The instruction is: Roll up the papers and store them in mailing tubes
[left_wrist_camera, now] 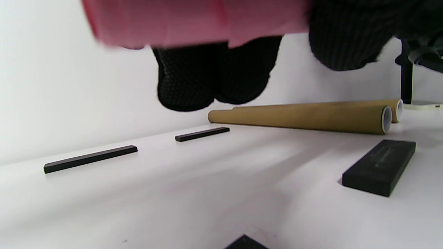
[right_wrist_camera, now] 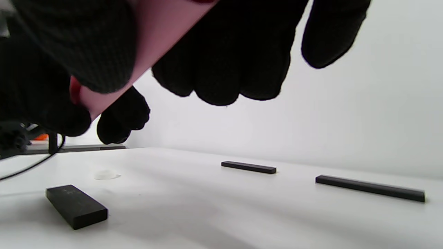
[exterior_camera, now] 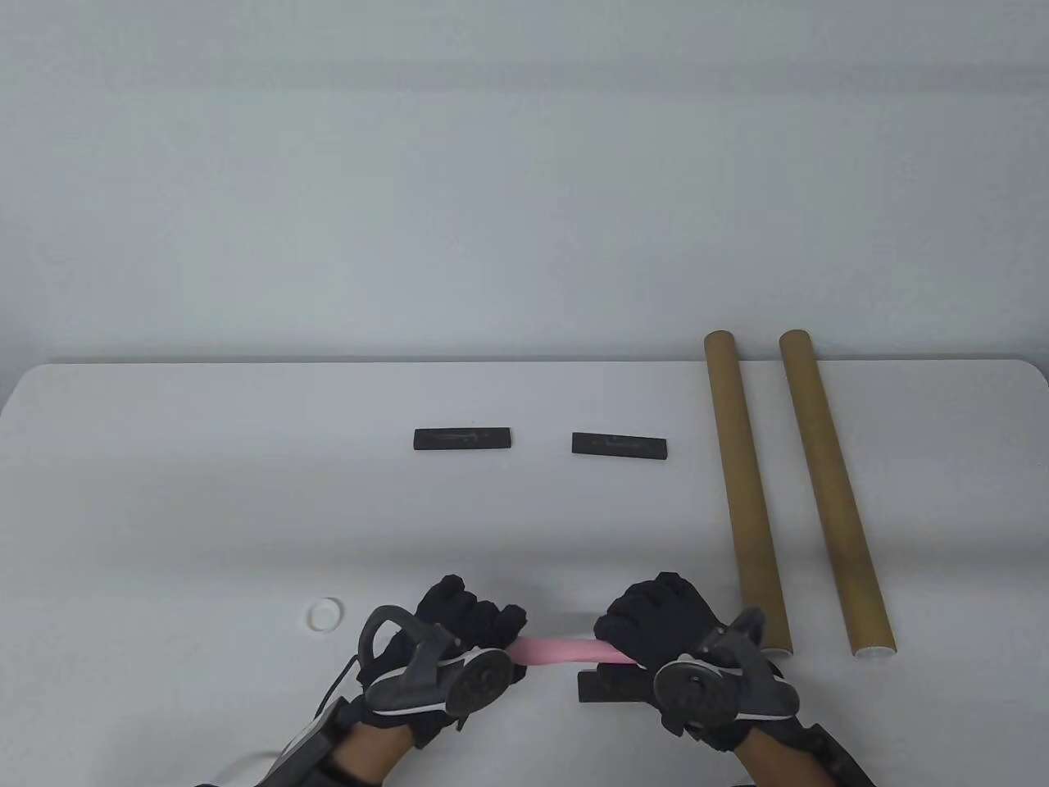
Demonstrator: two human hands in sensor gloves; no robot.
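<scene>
- My left hand (exterior_camera: pixel 459 648) had its fingers (left_wrist_camera: pixel 214 79) curled round one end of the rolled pink paper (exterior_camera: pixel 560 652), low in the table view just left of centre.
- My right hand (exterior_camera: pixel 680 648) gripped the other end, thumb under and fingers (right_wrist_camera: pixel 221 58) wrapped over the top, as the right wrist view showed.
- The pink roll ran level between my two hands and hung clear above the counter (exterior_camera: pixel 246 508); both wrist views showed open space beneath it.
- Directly below my right hand in the table view lay a black bar (exterior_camera: pixel 610 684), flat on the counter and partly hidden by the glove.
- Two more black bars sat mid-frame, well apart from my hands: one left of centre (exterior_camera: pixel 462 438), one right of centre (exterior_camera: pixel 619 446).
- The two brown mailing tubes lay side by side at the right of the frame, not touching: the inner tube (exterior_camera: pixel 746 484) ended just beside my right hand, the outer tube (exterior_camera: pixel 834 492) further right, its white-lined mouth at the lower end.
- A small white ring-shaped cap (exterior_camera: pixel 324 614) rested on the counter just left of my left hand.
</scene>
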